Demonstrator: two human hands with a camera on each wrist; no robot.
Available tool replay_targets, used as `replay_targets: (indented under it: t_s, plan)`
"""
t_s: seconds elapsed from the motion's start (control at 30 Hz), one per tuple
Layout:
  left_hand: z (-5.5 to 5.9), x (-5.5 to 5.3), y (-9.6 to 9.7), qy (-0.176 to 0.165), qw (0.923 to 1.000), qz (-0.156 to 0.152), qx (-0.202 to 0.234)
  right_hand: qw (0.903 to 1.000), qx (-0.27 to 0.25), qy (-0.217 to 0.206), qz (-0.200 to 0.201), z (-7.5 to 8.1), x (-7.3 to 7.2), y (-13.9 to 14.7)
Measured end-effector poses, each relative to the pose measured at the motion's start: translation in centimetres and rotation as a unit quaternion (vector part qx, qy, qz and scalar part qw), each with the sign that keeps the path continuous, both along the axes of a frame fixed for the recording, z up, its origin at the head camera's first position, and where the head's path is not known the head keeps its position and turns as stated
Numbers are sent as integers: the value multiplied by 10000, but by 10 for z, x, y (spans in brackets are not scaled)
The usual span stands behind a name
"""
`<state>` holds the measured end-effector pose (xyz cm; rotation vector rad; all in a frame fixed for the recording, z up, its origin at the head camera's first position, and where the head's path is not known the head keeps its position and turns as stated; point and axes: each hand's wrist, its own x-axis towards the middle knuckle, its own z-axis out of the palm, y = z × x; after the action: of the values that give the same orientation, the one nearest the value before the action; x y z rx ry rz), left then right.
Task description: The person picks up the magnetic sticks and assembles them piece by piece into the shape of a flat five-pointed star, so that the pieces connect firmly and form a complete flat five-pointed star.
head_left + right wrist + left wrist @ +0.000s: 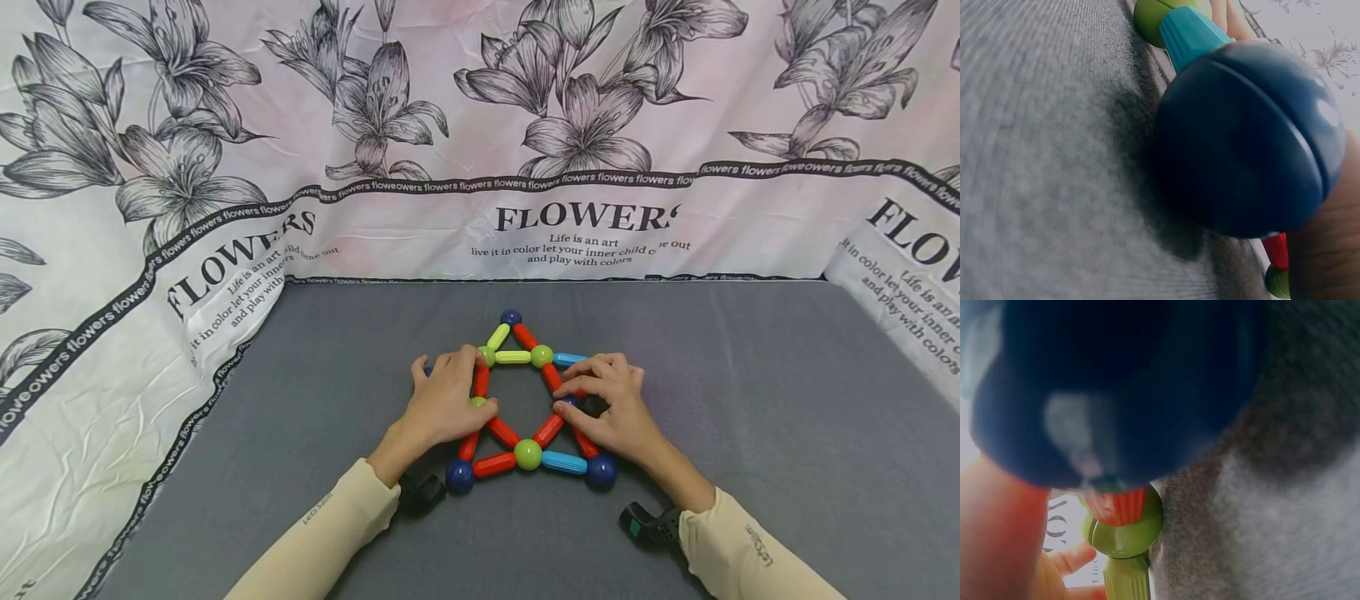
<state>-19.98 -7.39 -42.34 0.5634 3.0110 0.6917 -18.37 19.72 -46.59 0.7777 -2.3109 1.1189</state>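
A star-shaped figure of magnetic rods and balls lies on the grey table [300,467]. Red rods [495,465], lime rods [513,357] and light blue rods [564,462] link green balls [528,454] and dark blue balls [460,475]. My left hand [442,400] grips its left side, fingertips at the upper green ball and thumb by a lower one. On the right side my right hand [615,408] pinches around a dark blue ball joint, partly covering it. Large dark blue balls fill the left wrist view [1116,425] and the right wrist view [1247,140].
Black wrist cameras sit at the left cuff [422,496] and right cuff [648,527]. Behind the table hangs a white cloth [405,233] printed with flowers and lettering, which also runs along both sides.
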Motion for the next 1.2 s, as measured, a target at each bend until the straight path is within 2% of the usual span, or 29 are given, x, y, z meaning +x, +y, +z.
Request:
replay_targets:
  t_s: [0.4,0.77,1.07,1.2]
  plan:
    - [-3,-2,-3,-26,9999,-145,71,9999,48,146,17,-1,1,0]
    - [-3,-2,-5,-90,9995,-298,34,9999,33,94,-21,-1,1,0]
    - [-2,-1,-6,-269,9994,-207,-68,9997,-138,-4,-195,0,0,3]
    - [-3,-2,-4,-252,9993,-169,-197,9998,-19,-30,-203,0,-1,4]
